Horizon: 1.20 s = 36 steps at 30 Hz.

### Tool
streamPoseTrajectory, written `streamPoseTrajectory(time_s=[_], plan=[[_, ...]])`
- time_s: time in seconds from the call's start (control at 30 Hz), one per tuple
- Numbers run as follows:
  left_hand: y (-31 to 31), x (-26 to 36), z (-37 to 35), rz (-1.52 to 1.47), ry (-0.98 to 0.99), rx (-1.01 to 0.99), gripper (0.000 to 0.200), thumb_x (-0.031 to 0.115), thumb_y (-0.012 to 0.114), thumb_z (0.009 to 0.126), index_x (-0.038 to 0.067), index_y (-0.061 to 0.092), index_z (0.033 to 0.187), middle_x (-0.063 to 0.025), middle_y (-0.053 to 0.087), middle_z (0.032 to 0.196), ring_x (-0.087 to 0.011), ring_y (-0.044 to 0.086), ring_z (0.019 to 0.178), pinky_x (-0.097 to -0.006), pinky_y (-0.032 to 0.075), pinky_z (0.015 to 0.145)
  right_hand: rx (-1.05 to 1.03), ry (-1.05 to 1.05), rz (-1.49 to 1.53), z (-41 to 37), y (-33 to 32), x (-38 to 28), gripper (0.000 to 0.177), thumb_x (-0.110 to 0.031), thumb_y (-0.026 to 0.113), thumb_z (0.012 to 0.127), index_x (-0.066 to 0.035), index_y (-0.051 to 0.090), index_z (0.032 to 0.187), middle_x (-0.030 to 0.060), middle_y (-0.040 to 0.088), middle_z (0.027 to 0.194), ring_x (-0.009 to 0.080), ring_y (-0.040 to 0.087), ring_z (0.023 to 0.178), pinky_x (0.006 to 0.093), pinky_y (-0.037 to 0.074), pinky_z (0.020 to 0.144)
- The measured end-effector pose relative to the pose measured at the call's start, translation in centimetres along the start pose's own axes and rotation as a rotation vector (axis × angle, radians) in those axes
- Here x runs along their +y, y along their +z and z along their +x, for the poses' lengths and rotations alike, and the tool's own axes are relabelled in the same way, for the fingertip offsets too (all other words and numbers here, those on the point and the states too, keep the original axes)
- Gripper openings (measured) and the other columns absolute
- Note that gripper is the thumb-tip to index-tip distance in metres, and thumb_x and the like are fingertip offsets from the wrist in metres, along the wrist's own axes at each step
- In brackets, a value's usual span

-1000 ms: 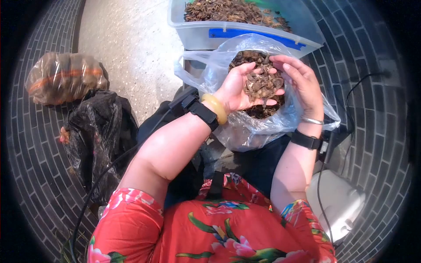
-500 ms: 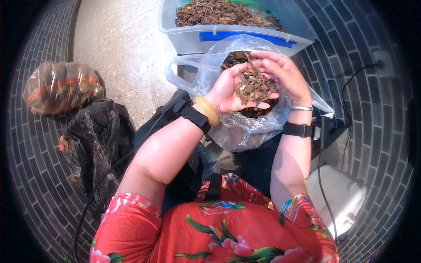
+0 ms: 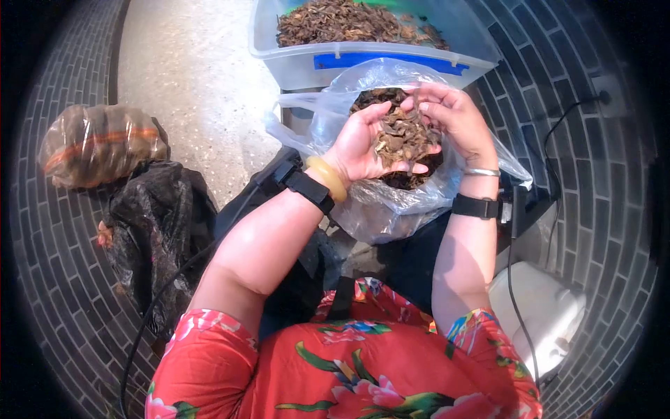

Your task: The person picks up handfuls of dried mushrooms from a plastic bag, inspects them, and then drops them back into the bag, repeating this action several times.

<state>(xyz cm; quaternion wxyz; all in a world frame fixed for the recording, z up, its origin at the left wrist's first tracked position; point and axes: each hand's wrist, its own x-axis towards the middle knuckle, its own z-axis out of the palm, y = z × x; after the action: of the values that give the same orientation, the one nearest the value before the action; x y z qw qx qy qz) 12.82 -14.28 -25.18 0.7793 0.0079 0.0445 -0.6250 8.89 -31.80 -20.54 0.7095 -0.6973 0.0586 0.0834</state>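
Dried brown pieces (image 3: 407,136), curled and shrivelled like dried mushrooms or vegetable strips, lie heaped in my left hand (image 3: 359,143), which is cupped palm up around them. At the heap's upper right edge, my right hand (image 3: 457,122) has its thumb and fingers pinched together, seemingly on one of the pieces. Both hands are over the mouth of a clear plastic bag (image 3: 363,213). More dark dried pieces (image 3: 380,98) show inside the bag, partly hidden behind my hands.
Beyond the bag stands a clear plastic tub (image 3: 293,70) with a blue latch, holding more dried pieces (image 3: 342,24). To the left are a filled clear bag (image 3: 105,143) with an orange stripe and a black plastic bag (image 3: 164,216). A white container (image 3: 541,314) stands at right, near a cable.
My right fingers have drawn slightly right and closed into a pinch at the heap's edge. The heap in my left palm has shifted a little.
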Motion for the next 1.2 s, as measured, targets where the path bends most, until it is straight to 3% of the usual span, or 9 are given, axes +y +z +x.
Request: streamPoseTrajectory(time_s=[0.07,0.2,0.37,0.47,0.67,0.8,0.93,1.0,1.2], plan=[[-0.1,-0.1,0.1,0.018,0.019,0.029,0.044,0.041,0.028,0.092,0.015,0.044,0.123,-0.016,0.047,0.124,-0.0479,0.044,0.112,-0.0656,0.039,0.085,0.011,0.02,0.025,-0.1,0.1,-0.1,0.03,-0.005,0.052,0.081,-0.003,0.058,0.111,0.0,0.063,0.089,0.0019,0.045,0.064,0.0146,0.038,0.058],[0.4,0.0,0.0,0.063,0.043,0.047,0.043,0.041,0.027,0.092,0.015,0.044,0.122,-0.0156,0.049,0.122,-0.0457,0.047,0.109,-0.064,0.041,0.083,-0.027,0.037,0.017,-0.3,0.3,-0.7,0.031,-0.006,0.053,0.081,-0.003,0.057,0.112,0.0005,0.063,0.092,0.0028,0.05,0.071,0.0152,0.041,0.06],[-0.5,0.5,0.0,0.112,0.031,0.036,0.05,0.041,0.025,0.093,0.007,0.04,0.127,-0.018,0.045,0.127,-0.0445,0.043,0.116,-0.0648,0.034,0.091,-0.131,0.013,-0.078,-0.9,0.7,-0.8,0.051,-0.006,0.066,0.073,-0.001,0.048,0.121,0.004,0.056,0.108,0.0113,0.054,0.097,0.0244,0.044,0.085],[-1.0,0.7,0.0,-0.052,0.043,-0.074,0.052,0.042,0.024,0.093,0.004,0.04,0.126,-0.0176,0.047,0.124,-0.0424,0.046,0.114,-0.0643,0.036,0.091,-0.176,-0.104,-0.153,-1.0,1.4,-0.7,0.057,-0.006,0.069,0.07,-0.001,0.045,0.122,0.0036,0.053,0.112,0.0107,0.052,0.098,0.0247,0.042,0.087],[-1.0,0.8,-0.2,-0.121,-0.047,-0.19,0.05,0.038,0.022,0.094,0.006,0.039,0.127,-0.0191,0.046,0.125,-0.0439,0.044,0.114,-0.0653,0.034,0.091,-0.056,0.039,-0.193,-0.1,1.5,-0.5,0.031,-0.009,0.068,0.074,-0.003,0.057,0.102,0.0001,0.059,0.094,0.0057,0.054,0.079,0.0214,0.045,0.066],[0.1,0.4,-0.2,0.035,0.036,-0.043,0.051,0.038,0.02,0.094,0.007,0.034,0.131,-0.0207,0.039,0.131,-0.0475,0.037,0.119,-0.066,0.031,0.093,-0.02,0.008,-0.182,0.0,0.9,-0.1,0.017,-0.016,0.064,0.08,-0.006,0.061,0.094,-0.0034,0.059,0.082,0.0016,0.051,0.069,0.018,0.042,0.05],[-0.1,0.3,-0.1,0.008,0.037,-0.096,0.052,0.038,0.018,0.093,0.007,0.031,0.134,-0.0219,0.037,0.133,-0.0498,0.033,0.12,-0.0663,0.029,0.093,0.009,-0.083,-0.182,0.1,0.8,0.4,0.018,-0.02,0.063,0.082,-0.006,0.061,0.093,-0.0047,0.059,0.075,0.0015,0.05,0.065,0.0171,0.041,0.047],[0.1,0.4,-0.1,0.034,0.039,-0.073,0.052,0.037,0.018,0.093,0.007,0.03,0.134,-0.0222,0.036,0.133,-0.0498,0.033,0.12,-0.0664,0.03,0.093,0.05,0.022,-0.237,0.0,0.9,0.0,0.018,-0.022,0.062,0.083,-0.006,0.062,0.091,-0.0049,0.059,0.073,0.0017,0.049,0.058,0.0172,0.039,0.042],[0.2,0.2,0.0,0.03,0.041,-0.073,0.053,0.037,0.017,0.094,0.006,0.029,0.134,-0.0233,0.036,0.133,-0.0493,0.034,0.12,-0.0659,0.032,0.092,0.091,0.051,-0.236,0.1,0.8,0.4,0.019,-0.023,0.061,0.084,-0.006,0.063,0.09,-0.0044,0.058,0.07,0.0017,0.048,0.053,0.0173,0.037,0.039]])
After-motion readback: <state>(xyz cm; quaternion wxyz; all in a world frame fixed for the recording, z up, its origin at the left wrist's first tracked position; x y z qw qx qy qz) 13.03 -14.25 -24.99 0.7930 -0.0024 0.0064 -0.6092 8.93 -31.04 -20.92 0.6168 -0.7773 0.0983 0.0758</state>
